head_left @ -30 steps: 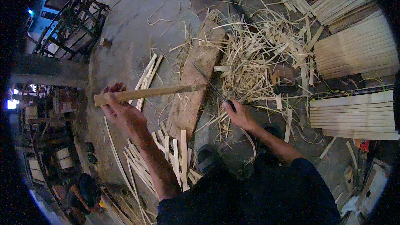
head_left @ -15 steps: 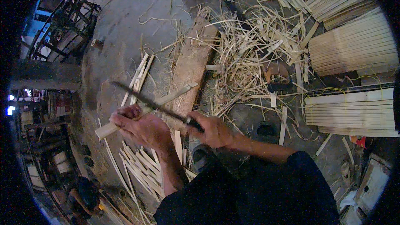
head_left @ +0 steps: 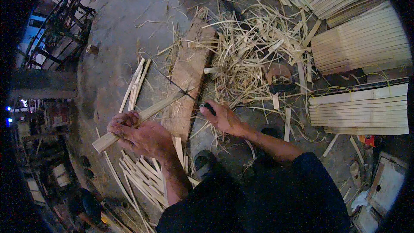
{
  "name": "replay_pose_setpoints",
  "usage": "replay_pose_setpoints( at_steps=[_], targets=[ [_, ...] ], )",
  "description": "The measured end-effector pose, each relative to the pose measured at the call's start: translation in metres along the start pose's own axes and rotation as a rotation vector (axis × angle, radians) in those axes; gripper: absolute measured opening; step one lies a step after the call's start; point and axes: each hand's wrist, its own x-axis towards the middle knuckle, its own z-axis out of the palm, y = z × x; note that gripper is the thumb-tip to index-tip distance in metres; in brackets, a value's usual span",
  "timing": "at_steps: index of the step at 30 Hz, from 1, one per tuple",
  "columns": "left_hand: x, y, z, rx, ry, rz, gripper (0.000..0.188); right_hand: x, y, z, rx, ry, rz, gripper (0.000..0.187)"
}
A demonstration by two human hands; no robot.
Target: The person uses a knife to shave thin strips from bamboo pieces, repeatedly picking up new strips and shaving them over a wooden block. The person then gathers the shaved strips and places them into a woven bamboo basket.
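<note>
A long, flat, pale tan wooden strip (head_left: 160, 106) is held slantwise by the left hand (head_left: 144, 136), pinched between thumb and curled fingers close to its near left end. A slender, dark-bladed knife (head_left: 185, 92) is gripped in the right hand (head_left: 226, 121) — the fingers are curled around its black handle (head_left: 209, 107), and the blade is pointed far left. The strip's far right end is crossed by the blade above a thick, brown wooden plank (head_left: 189, 60); whether strip and plank touch cannot be told. Right of the plank, cream-coloured shavings (head_left: 250, 39) are heaped in a tangle. At the near left, narrow, pale strips (head_left: 142, 173) are bunched on the grey floor (head_left: 116, 30).
</note>
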Motion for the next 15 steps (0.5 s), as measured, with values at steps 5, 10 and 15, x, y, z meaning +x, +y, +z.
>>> replay_pose_setpoints(
  at_steps=[5, 10, 15],
  targets=[
    [-0.008, 0.003, 0.013, 0.174, 0.085, 0.015, 0.035, -0.01, -0.046, -0.004, 0.059, -0.079, -0.206, 0.049],
    [-0.009, -0.003, 0.024, 0.05, 0.024, 0.097, 0.036, 0.013, 0.003, -0.008, -0.08, -0.075, -0.016, 0.042],
    [0.006, -0.015, -0.003, 0.074, -0.129, 0.105, 0.021, 0.0, -0.027, -0.009, 0.066, -0.127, 0.04, 0.056]
  ],
)
